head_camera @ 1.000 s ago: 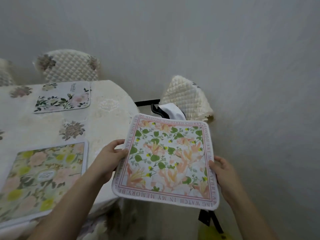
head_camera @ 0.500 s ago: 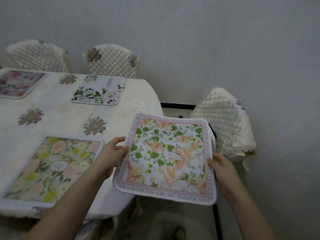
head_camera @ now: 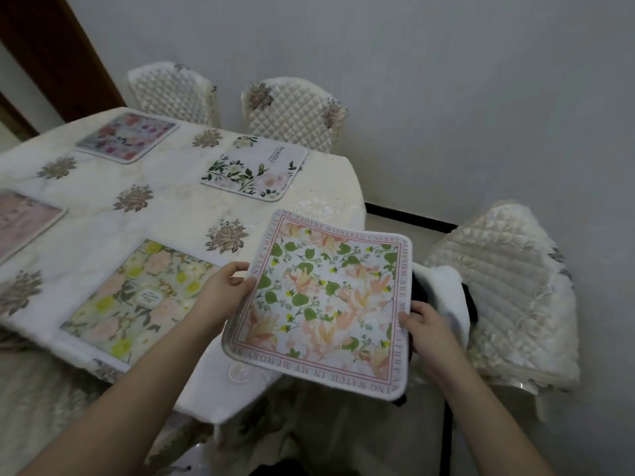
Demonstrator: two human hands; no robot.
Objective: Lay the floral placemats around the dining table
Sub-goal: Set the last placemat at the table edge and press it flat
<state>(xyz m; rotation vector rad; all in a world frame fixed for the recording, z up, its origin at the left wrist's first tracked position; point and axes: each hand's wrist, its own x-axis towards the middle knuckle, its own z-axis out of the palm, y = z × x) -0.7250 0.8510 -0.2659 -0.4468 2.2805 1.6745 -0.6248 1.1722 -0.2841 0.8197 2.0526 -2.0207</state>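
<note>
over the bench's [head_camera: 178, 207] rounded end both hands, left hand [head_camera: 220, 297] and right hand [head_camera: 429, 329], grasp the pink-bordered placemat [head_camera: 326, 300] by its side edges, fingers clenched; lower it flat, square to the end chair [head_camera: 508, 290]

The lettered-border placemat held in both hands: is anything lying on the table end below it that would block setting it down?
Nothing visible does. The lettered-border placemat is held by the left hand and right hand over the table end, where only bare tablecloth shows. The yellow-flowered placemat lies to its left.
</note>
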